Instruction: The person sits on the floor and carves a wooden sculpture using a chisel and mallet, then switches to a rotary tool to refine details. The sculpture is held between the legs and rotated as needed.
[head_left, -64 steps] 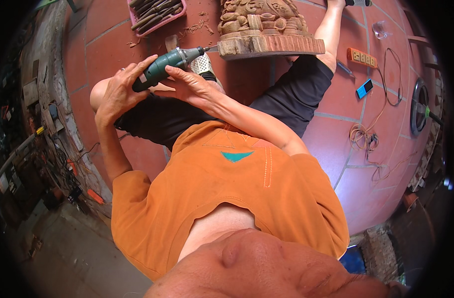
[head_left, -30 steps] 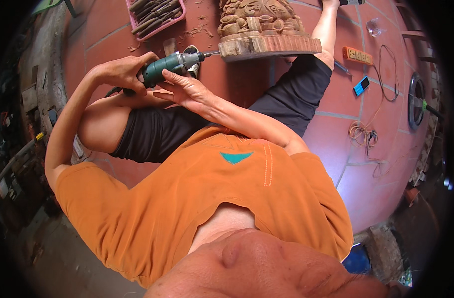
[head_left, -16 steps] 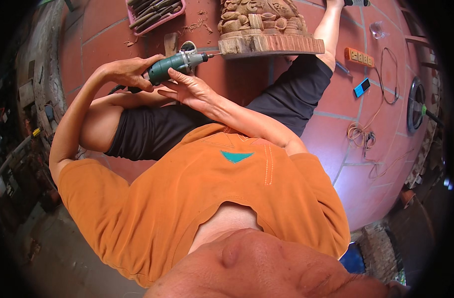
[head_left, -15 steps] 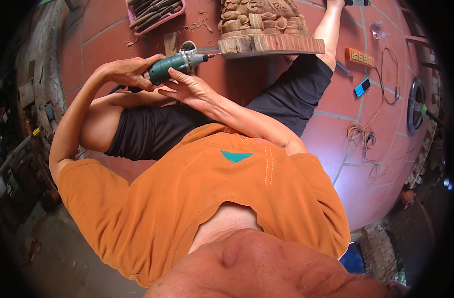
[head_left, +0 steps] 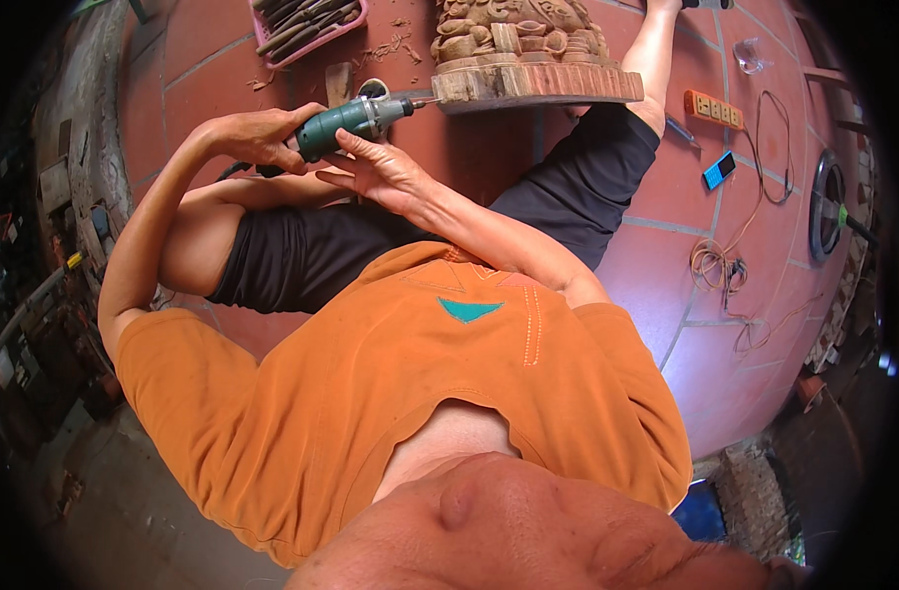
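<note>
Green power tool (head_left: 333, 132) at two hands, pointing right.
Left hand (head_left: 263, 140) curls its fingers around the back; right hand (head_left: 386, 177), thumb against it, other fingers spread, is nearer the carved wood (head_left: 528, 84), whose left end is by the thin tip (head_left: 425, 102).
</note>
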`<act>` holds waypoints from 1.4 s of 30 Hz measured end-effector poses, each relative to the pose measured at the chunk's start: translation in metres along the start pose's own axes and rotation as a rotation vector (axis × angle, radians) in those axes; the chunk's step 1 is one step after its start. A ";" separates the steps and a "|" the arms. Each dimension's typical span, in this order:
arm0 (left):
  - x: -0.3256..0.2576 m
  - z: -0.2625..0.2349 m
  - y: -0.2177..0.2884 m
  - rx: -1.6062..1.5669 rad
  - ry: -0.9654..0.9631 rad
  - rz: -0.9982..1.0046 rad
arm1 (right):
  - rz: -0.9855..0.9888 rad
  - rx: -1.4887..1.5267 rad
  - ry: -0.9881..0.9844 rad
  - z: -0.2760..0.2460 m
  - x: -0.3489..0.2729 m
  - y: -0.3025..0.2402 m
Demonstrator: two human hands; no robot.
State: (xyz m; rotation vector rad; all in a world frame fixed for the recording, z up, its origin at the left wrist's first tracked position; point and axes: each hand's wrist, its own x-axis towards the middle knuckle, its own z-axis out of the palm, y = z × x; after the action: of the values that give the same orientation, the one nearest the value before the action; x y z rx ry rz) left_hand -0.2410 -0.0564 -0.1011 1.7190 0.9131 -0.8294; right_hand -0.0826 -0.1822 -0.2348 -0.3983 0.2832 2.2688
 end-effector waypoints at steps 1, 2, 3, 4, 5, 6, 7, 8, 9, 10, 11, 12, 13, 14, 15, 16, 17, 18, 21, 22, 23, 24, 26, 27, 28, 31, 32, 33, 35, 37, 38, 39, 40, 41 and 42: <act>0.000 0.000 0.000 0.004 -0.004 -0.005 | -0.001 0.002 -0.001 0.000 0.000 0.000; 0.001 0.000 -0.001 0.009 -0.008 -0.010 | 0.001 0.005 -0.001 0.001 0.000 0.000; 0.001 0.000 -0.003 0.014 -0.012 -0.015 | 0.002 0.007 0.000 0.001 -0.001 0.000; 0.002 0.000 -0.004 0.014 -0.011 -0.009 | 0.002 0.011 0.001 0.001 -0.001 0.000; 0.002 0.001 -0.006 0.015 -0.009 -0.003 | 0.005 0.014 -0.002 0.000 0.000 -0.001; 0.003 0.001 -0.007 0.017 -0.008 0.004 | 0.007 0.018 -0.005 -0.001 0.000 -0.001; 0.003 0.001 -0.007 0.013 -0.006 0.001 | 0.008 0.021 -0.009 0.000 0.000 -0.001; 0.003 0.001 -0.007 0.010 -0.004 0.000 | 0.009 0.018 -0.006 0.000 0.000 -0.001; 0.004 0.001 -0.006 0.007 -0.002 -0.002 | 0.009 0.015 -0.004 0.000 -0.001 -0.002; 0.003 0.001 -0.005 -0.003 -0.009 -0.014 | 0.013 0.013 -0.002 0.001 -0.001 -0.002; 0.002 0.000 -0.004 -0.013 -0.017 -0.026 | 0.011 0.012 -0.005 0.002 -0.002 -0.002; 0.002 0.000 -0.003 -0.024 -0.024 -0.038 | 0.010 0.010 -0.007 0.003 -0.002 -0.002; 0.002 0.000 -0.004 -0.019 -0.017 -0.027 | 0.007 0.009 -0.008 0.003 -0.002 -0.002; 0.004 0.002 -0.006 -0.014 -0.010 -0.017 | 0.007 0.014 -0.007 0.002 -0.001 -0.002; 0.004 0.002 -0.007 -0.010 -0.002 -0.006 | 0.007 0.018 -0.006 0.000 0.000 -0.001; 0.004 0.002 -0.006 -0.008 -0.004 -0.014 | 0.005 0.022 -0.005 0.000 0.000 -0.001; 0.004 0.002 -0.004 -0.007 -0.006 -0.022 | 0.002 0.020 -0.004 0.000 0.000 -0.002; 0.004 0.001 -0.003 -0.006 -0.008 -0.030 | -0.001 0.018 -0.002 0.000 0.000 -0.002; 0.004 -0.001 -0.005 -0.001 -0.017 -0.007 | 0.011 0.003 -0.022 -0.007 0.004 0.000; 0.004 -0.001 -0.005 0.000 -0.013 -0.005 | 0.020 -0.003 -0.032 -0.007 0.005 0.000; 0.004 0.000 -0.005 0.001 -0.009 -0.003 | 0.017 -0.010 -0.034 -0.008 0.006 0.000; 0.005 0.000 -0.005 0.002 -0.005 -0.001 | 0.013 -0.016 -0.035 -0.009 0.006 0.000; 0.003 0.000 -0.005 -0.013 -0.003 -0.016 | 0.012 -0.031 -0.042 -0.007 0.006 -0.001; 0.003 0.001 -0.005 -0.020 -0.002 -0.024 | 0.013 -0.040 -0.046 -0.006 0.005 -0.001; 0.003 0.001 -0.004 -0.016 -0.002 -0.027 | 0.011 -0.048 -0.049 -0.006 0.005 -0.002; 0.004 0.000 -0.002 -0.008 -0.004 -0.043 | 0.002 -0.049 -0.040 -0.005 0.006 -0.003; 0.004 -0.001 -0.001 -0.007 -0.005 -0.052 | 0.000 -0.052 -0.040 -0.004 0.006 -0.003; 0.003 -0.001 0.000 -0.006 -0.007 -0.061 | -0.003 -0.054 -0.041 -0.003 0.005 -0.003; 0.004 -0.001 -0.001 -0.006 -0.007 -0.057 | -0.006 -0.061 -0.039 -0.003 0.005 -0.003; 0.004 0.000 -0.003 -0.018 -0.004 -0.048 | -0.006 -0.068 -0.037 -0.005 0.007 -0.002; 0.004 0.000 -0.004 -0.030 -0.001 -0.040 | -0.003 -0.068 -0.042 -0.007 0.009 -0.002; 0.005 0.001 -0.004 -0.042 0.002 -0.033 | 0.001 -0.068 -0.048 -0.009 0.011 -0.002; 0.005 0.000 -0.004 -0.042 -0.002 -0.041 | 0.005 -0.068 -0.053 -0.009 0.013 -0.003; 0.005 -0.001 -0.004 -0.043 -0.007 -0.049 | 0.004 -0.072 -0.057 -0.010 0.013 -0.003; 0.005 -0.001 -0.004 -0.044 -0.011 -0.057 | 0.002 -0.076 -0.060 -0.010 0.014 -0.003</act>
State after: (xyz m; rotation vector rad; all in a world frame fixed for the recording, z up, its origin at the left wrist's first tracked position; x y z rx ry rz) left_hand -0.2418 -0.0537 -0.1064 1.6555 0.9697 -0.8497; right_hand -0.0868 -0.1743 -0.2497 -0.3679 0.1674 2.2941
